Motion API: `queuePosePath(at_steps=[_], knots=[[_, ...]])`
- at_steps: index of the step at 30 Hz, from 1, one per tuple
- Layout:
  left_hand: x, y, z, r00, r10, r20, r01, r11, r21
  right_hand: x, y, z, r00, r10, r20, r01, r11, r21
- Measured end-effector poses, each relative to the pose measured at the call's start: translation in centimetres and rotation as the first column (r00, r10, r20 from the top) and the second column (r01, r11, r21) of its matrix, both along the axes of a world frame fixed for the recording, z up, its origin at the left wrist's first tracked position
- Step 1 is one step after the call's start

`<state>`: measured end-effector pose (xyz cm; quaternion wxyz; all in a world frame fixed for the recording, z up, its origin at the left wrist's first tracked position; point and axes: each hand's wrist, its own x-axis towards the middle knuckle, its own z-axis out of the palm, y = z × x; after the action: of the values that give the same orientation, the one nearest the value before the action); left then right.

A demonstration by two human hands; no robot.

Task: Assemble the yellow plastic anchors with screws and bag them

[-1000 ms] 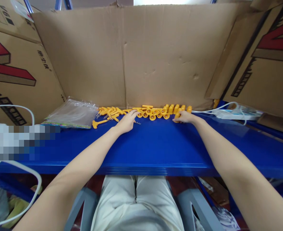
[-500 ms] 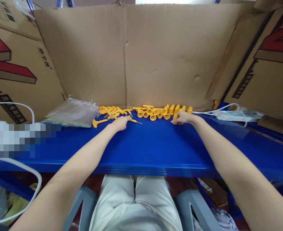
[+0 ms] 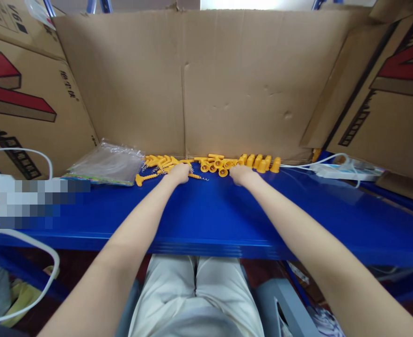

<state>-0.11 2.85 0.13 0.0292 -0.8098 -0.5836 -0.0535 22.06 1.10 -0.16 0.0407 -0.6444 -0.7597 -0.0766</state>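
My left hand (image 3: pixel 180 173) is closed at the right end of a pile of yellow T-handled corkscrews (image 3: pixel 160 161). One corkscrew (image 3: pixel 195 176) lies beside its fingers, its metal spiral pointing right; the hand hides what is in its grip. My right hand (image 3: pixel 240 175) has curled fingers over a yellow cup-shaped cap, which it almost wholly covers. To its left lie several yellow caps (image 3: pixel 222 172), open mouths toward me. On its right, several more yellow caps (image 3: pixel 261 166) stand mouth down in rows.
A stack of clear plastic bags (image 3: pixel 106 164) lies left of the corkscrews on the blue table (image 3: pixel 206 215). Cardboard (image 3: pixel 248 84) walls the back. White power strips and cables (image 3: pixel 350 169) sit at the right, with another white cable (image 3: pixel 52 276) at the left.
My right hand has let go of a yellow cap, now standing with the upright ones, and moved left to the lying caps. My left hand has shifted slightly up and right.
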Motion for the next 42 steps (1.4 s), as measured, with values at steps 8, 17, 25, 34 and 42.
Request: queuePosePath(at_steps=[8,17,25,34,42], knots=[[-0.9,-0.6,-1.2,0.998,-0.046,0.04,0.046,0.999,0.007,-1.6,-2.8,0.1,0.943,0.236,0.236,-0.245,0.97,0.008],[-0.2,-1.7,-0.5,0.997,-0.041,0.062,0.046,0.996,-0.079,-1.4,-2.6,-0.6,0.964,0.265,0.014,-0.265,0.959,0.102],[0.1,-1.4,-1.1,0.981,-0.113,0.157,0.122,0.991,-0.049,-2.0,-2.7,-0.9,0.994,0.112,0.02,-0.114,0.981,0.157],[-0.7,-1.0,-1.0,0.974,-0.118,0.193,0.113,0.993,0.04,-1.8,-3.7,0.3,0.998,0.06,0.036,-0.064,0.989,0.134],[-0.6,-1.0,-1.0,0.969,-0.121,0.217,0.106,0.991,0.078,-1.7,-4.5,1.3,0.997,0.004,0.081,-0.017,0.988,0.151]])
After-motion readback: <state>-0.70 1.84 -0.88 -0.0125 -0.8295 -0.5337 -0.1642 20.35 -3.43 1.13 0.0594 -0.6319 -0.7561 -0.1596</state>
